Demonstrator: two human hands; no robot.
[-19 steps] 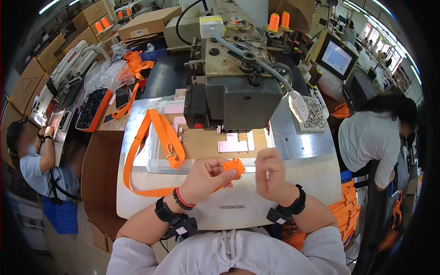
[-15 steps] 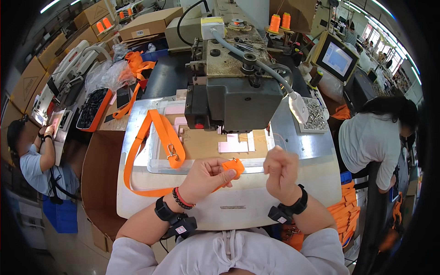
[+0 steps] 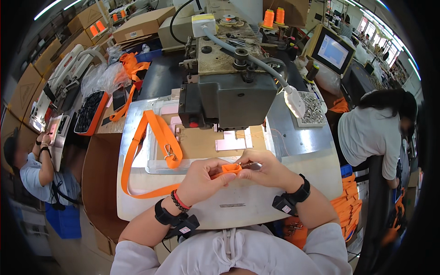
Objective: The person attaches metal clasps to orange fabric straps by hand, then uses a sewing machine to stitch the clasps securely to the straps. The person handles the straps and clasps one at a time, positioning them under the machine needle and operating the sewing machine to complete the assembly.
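My left hand (image 3: 208,176) is closed on the folded end of an orange strap (image 3: 232,168), pinching it between thumb and fingers. My right hand (image 3: 266,170) is closed on a small shiny metal tool (image 3: 253,166); its tip is against the folded end, and my fingers hide its kind. Both hands meet above the pale front of the worktable (image 3: 229,215). From my left hand the strap runs left and loops up over a clear plastic frame (image 3: 158,166). A metal swivel hook (image 3: 170,151) lies on that loop. Beyond my hands stands the sewing machine head (image 3: 233,103).
A tray of metal hooks (image 3: 311,110) sits right of the machine, below a screen (image 3: 331,51). Orange straps (image 3: 346,206) hang in a pile at the right. An orange-rimmed box (image 3: 91,112) holds black parts. One co-worker (image 3: 34,160) sits left, another (image 3: 373,133) bends at right.
My right hand has moved left to meet my left hand, and the metal tool now shows at the strap end. The folded end has turned so its opening shows. The view has shifted slightly.
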